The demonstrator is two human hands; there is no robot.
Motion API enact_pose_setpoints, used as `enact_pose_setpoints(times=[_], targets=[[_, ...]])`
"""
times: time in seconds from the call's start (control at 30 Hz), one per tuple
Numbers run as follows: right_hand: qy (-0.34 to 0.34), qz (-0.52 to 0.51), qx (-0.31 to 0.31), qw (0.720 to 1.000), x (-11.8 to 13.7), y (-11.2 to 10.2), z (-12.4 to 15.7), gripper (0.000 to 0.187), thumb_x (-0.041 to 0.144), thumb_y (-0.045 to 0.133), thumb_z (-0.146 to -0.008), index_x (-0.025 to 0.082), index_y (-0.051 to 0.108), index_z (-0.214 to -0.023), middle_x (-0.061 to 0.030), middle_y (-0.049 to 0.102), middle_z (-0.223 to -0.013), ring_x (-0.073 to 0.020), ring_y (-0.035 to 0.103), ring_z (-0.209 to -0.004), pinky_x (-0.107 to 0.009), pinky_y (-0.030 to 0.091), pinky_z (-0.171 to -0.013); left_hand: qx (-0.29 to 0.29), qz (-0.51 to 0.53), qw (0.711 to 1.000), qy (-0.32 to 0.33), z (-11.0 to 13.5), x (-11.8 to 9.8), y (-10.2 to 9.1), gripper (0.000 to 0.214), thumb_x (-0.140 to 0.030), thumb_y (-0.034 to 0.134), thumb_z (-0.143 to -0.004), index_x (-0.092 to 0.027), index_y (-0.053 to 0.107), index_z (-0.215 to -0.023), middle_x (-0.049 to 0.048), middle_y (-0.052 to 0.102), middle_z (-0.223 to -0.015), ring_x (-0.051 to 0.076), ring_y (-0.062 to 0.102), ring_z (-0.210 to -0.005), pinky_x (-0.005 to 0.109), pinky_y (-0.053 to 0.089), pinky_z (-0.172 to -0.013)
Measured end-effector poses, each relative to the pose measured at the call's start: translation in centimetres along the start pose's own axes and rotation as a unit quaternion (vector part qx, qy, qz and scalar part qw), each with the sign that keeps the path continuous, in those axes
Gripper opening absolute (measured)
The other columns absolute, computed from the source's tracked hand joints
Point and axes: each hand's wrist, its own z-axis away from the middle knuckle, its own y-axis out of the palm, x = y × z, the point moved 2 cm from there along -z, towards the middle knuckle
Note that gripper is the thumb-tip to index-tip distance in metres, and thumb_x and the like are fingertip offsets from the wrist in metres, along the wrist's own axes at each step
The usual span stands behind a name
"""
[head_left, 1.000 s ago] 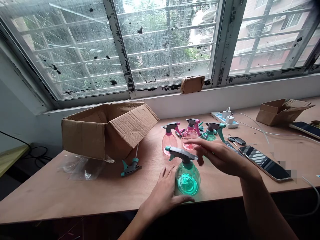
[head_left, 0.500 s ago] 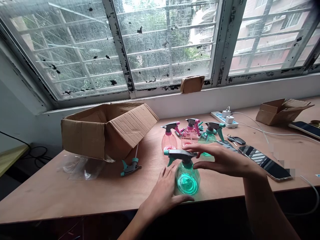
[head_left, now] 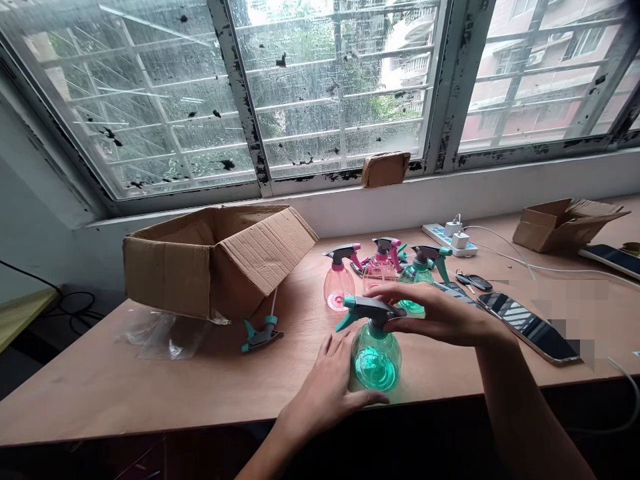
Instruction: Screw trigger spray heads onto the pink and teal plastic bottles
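A green transparent spray bottle (head_left: 377, 363) stands upright near the table's front edge. My left hand (head_left: 327, 383) is wrapped around its lower left side, thumb across the front. On the bottle's neck sits a grey and teal trigger sprayer (head_left: 369, 308), its nozzle pointing left. Its rear end lies between the thumb and fingers of my right hand (head_left: 440, 313). Behind stand two pink spray bottles (head_left: 339, 287) and another green spray bottle (head_left: 416, 272), which my right hand partly covers. A loose trigger sprayer (head_left: 263, 335) with a tube lies to the left.
An open cardboard box (head_left: 167, 277) stands at the left on clear plastic bags (head_left: 173, 340). To the right lie a phone (head_left: 530, 327), keys (head_left: 475, 280), a power strip (head_left: 447, 239) with white cables, and a smaller cardboard box (head_left: 547, 227). The table's edge (head_left: 200, 432) runs close in front.
My right hand has closed onto the sprayer's rear. The sprayer has shifted slightly right, its nozzle end a little higher. My left hand stays at the bottle.
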Motion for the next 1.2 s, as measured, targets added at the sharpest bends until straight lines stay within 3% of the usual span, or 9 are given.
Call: enact_pose_setpoints(times=[0.23, 0.33, 0.47, 0.6, 0.7, 0.83, 1.0, 1.13, 1.2], targets=[[0.000, -0.034, 0.018, 0.999, 0.4, 1.3, -1.1, 0.056, 0.040, 0.077, -0.101, 0.024, 0.057, -0.151, -0.0061, 0.079, -0.109, -0.0203, 0.076, -0.099, -0.034, 0.062, -0.092, 0.019, 0.007, 1.000, -0.011, -0.1, 0.2, 0.2, 0.114, -0.057, 0.092, -0.084, -0.031, 0.027, -0.174, 0.0124, 0.043, -0.176, 0.041, 0.037, -0.164, 0.070, 0.013, -0.139], [0.024, -0.033, 0.004, 0.999, 0.0, 1.6, -1.2, 0.078, 0.042, 0.079, -0.099, 0.025, 0.041, -0.164, -0.0042, 0.075, -0.104, -0.0210, 0.075, -0.097, -0.038, 0.063, -0.094, 0.017, 0.014, 1.000, -0.004, 0.0, 0.3, 0.3, 0.116, -0.057, 0.092, -0.085, -0.033, 0.024, -0.175, 0.0124, 0.044, -0.175, 0.042, 0.039, -0.163, 0.071, 0.012, -0.139], [0.052, 0.046, -0.063, 0.996, -1.5, 1.7, -0.9, 0.110, 0.055, 0.085, -0.090, 0.032, 0.020, -0.175, -0.0118, 0.067, -0.134, -0.0285, 0.070, -0.120, -0.051, 0.059, -0.108, 0.013, 0.024, 1.000, -0.013, -0.1, 0.5, 0.2, 0.118, -0.057, 0.092, -0.084, -0.031, 0.023, -0.176, 0.0135, 0.041, -0.177, 0.042, 0.038, -0.164, 0.070, 0.012, -0.139], [0.033, 0.009, 0.000, 0.999, -2.1, 1.9, -1.0, 0.113, 0.054, 0.077, -0.097, 0.034, 0.002, -0.178, -0.0203, 0.046, -0.168, -0.0339, 0.053, -0.153, -0.055, 0.052, -0.120, 0.016, 0.038, 0.999, -0.018, -0.2, 0.5, 0.1, 0.115, -0.056, 0.096, -0.079, -0.034, 0.033, -0.173, 0.0120, 0.046, -0.174, 0.043, 0.041, -0.162, 0.069, 0.014, -0.139], [0.037, -0.039, 0.045, 0.998, -1.9, 1.9, -1.2, 0.115, 0.052, 0.076, -0.099, 0.031, -0.005, -0.178, -0.0223, 0.051, -0.166, -0.0326, 0.057, -0.151, -0.055, 0.050, -0.122, 0.021, 0.042, 0.999, -0.027, -0.3, 0.5, 0.0, 0.115, -0.054, 0.099, -0.076, -0.035, 0.036, -0.171, 0.0098, 0.046, -0.174, 0.041, 0.041, -0.162, 0.068, 0.013, -0.139], [0.036, -0.067, 0.069, 0.995, -1.7, 1.1, -1.3, 0.108, 0.056, 0.075, -0.099, 0.026, 0.009, -0.178, -0.0192, 0.068, -0.149, -0.0309, 0.066, -0.140, -0.053, 0.051, -0.121, 0.021, 0.032, 0.999, -0.028, -0.3, 0.3, -0.1, 0.113, -0.057, 0.097, -0.078, -0.032, 0.037, -0.170, 0.0112, 0.048, -0.173, 0.041, 0.042, -0.161, 0.068, 0.013, -0.139], [0.066, -0.016, 0.055, 0.996, -1.6, -0.8, -0.3, 0.076, 0.064, 0.084, -0.088, 0.021, 0.065, -0.148, -0.0139, 0.075, -0.133, -0.0312, 0.071, -0.125, -0.044, 0.058, -0.109, 0.022, 0.017, 0.999, -0.019, -0.1, 0.2, -0.1, 0.108, -0.057, 0.096, -0.080, -0.032, 0.039, -0.169, 0.0116, 0.049, -0.173, 0.041, 0.043, -0.161, 0.068, 0.015, -0.139], [0.086, -0.006, 0.043, 0.995, -0.9, -2.0, 0.7, 0.044, 0.058, 0.080, -0.095, 0.023, 0.079, -0.121, -0.0077, 0.081, -0.115, -0.0280, 0.075, -0.109, -0.038, 0.060, -0.095, 0.020, 0.014, 0.999, -0.024, -0.1, 0.2, 0.0, 0.116, -0.057, 0.096, -0.080, -0.029, 0.032, -0.173, 0.0143, 0.045, -0.175, 0.042, 0.041, -0.163, 0.068, 0.014, -0.140], [0.097, -0.017, 0.051, 0.994, -0.4, -2.4, 1.0, 0.038, 0.055, 0.075, -0.099, 0.023, 0.080, -0.119, -0.0050, 0.083, -0.102, -0.0249, 0.077, -0.096, -0.035, 0.060, -0.087, 0.022, 0.013, 0.999, -0.032, -0.1, 0.1, 0.0, 0.118, -0.057, 0.095, -0.080, -0.028, 0.030, -0.173, 0.0148, 0.042, -0.176, 0.042, 0.038, -0.164, 0.068, 0.014, -0.139]])
